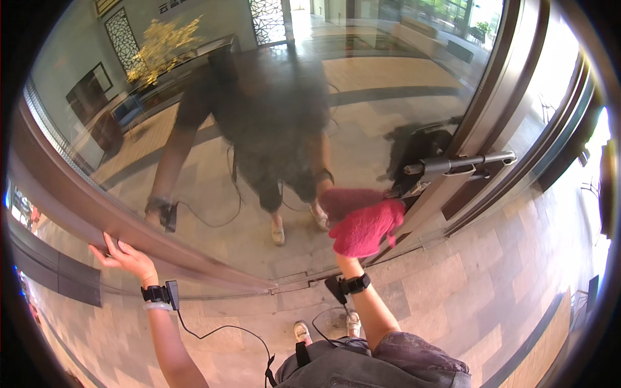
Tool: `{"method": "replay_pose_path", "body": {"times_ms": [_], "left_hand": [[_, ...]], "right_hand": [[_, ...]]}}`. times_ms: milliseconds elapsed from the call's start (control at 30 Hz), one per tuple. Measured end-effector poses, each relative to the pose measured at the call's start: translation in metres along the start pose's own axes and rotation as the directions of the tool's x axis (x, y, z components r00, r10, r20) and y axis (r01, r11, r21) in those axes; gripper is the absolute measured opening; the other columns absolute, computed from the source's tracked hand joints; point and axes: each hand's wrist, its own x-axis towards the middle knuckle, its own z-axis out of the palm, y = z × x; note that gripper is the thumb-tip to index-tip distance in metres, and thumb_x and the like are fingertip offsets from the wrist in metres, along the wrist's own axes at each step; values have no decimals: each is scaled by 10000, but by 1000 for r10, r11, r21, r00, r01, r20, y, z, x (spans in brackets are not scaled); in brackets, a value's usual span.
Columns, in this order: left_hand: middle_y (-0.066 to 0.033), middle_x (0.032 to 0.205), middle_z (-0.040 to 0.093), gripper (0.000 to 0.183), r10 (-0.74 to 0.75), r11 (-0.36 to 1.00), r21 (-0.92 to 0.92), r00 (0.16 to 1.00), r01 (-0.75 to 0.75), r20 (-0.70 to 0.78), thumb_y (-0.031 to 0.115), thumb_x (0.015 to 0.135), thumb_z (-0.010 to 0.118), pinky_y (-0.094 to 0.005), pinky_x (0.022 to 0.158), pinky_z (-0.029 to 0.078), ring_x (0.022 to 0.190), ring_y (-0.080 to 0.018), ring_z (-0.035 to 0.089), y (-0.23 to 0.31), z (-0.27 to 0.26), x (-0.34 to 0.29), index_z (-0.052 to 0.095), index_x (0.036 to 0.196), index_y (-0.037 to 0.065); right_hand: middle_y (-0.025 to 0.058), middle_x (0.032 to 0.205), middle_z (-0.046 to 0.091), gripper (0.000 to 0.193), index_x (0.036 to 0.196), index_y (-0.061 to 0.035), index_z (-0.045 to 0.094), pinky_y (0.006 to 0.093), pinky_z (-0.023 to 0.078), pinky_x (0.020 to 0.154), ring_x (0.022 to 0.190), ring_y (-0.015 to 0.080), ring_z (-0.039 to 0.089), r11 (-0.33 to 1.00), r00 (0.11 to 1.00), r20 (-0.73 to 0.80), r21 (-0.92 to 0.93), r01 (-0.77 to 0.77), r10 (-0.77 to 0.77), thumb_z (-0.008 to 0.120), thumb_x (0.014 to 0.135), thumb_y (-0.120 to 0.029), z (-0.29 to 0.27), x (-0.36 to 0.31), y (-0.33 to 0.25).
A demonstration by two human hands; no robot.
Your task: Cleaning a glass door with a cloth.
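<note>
Red cloth (380, 222) covers my right grip (361, 234), against the glass (388, 103) ahead of it; finger closure I can't tell. My left grip (127, 259), spread, touches the frame (178, 252). Wiping looks underway, unfinished.

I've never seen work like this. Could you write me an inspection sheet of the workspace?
Surface: glass pane in a brown frame, reflecting the person.
Job's things: pink fluffy mitt or cloth, just below a bar-shaped handle.
Clutter: nothing seen near the hands.
Hands: left hand bare, fingers spread at the frame's lower edge; right hand covered by the pink mitt or cloth, so its grip is hidden.
Cables: a thin black cable runs from the left wristband; another from the right.
Surroundings: tiled floor; bright daylight at right.
</note>
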Motion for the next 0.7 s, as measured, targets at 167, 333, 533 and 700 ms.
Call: {"method": "replay_pose_path", "body": {"times_ms": [167, 333, 533, 700], "left_hand": [[-245, 1466, 133, 399, 39, 999, 15, 999, -39, -3, 258, 1005, 364, -494, 1068, 230, 1349, -374, 185, 0, 3, -1, 465, 1315, 29], [-250, 1465, 137, 406, 38, 998, 41, 999, -38, -3, 263, 1004, 363, -492, 1057, 234, 1342, -370, 191, -1, -2, 4, 455, 1321, 26], [-256, 1467, 138, 406, 67, 997, 37, 998, -67, 3, 263, 1005, 357, -488, 1056, 226, 1335, -378, 201, 12, 4, 2, 448, 1327, 33], [-266, 1458, 161, 408, 61, 998, 32, 998, -61, 5, 264, 1004, 359, -491, 1050, 228, 1332, -385, 210, 11, 1, 3, 444, 1331, 35]], "right_hand": [[101, 1336, 488, 476, 1325, -114, 437, 358, 418, 980, 1205, 213, 484, 987, 988, 62, 79, 138, -143, 397, 954, -410, 60, 49, -62], [102, 1338, 486, 479, 1325, -114, 436, 359, 420, 978, 1205, 214, 484, 996, 999, -27, 76, 39, -38, 398, 953, -413, 24, 38, -1], [104, 1340, 484, 482, 1325, -114, 434, 360, 423, 977, 1204, 216, 483, 990, 990, -63, 62, -126, 130, 401, 952, -417, -18, 6, 70], [105, 1342, 482, 485, 1326, -114, 432, 361, 425, 975, 1204, 218, 483, 985, 984, -46, 26, -172, 173, 402, 951, -420, -28, -11, 78]]}}
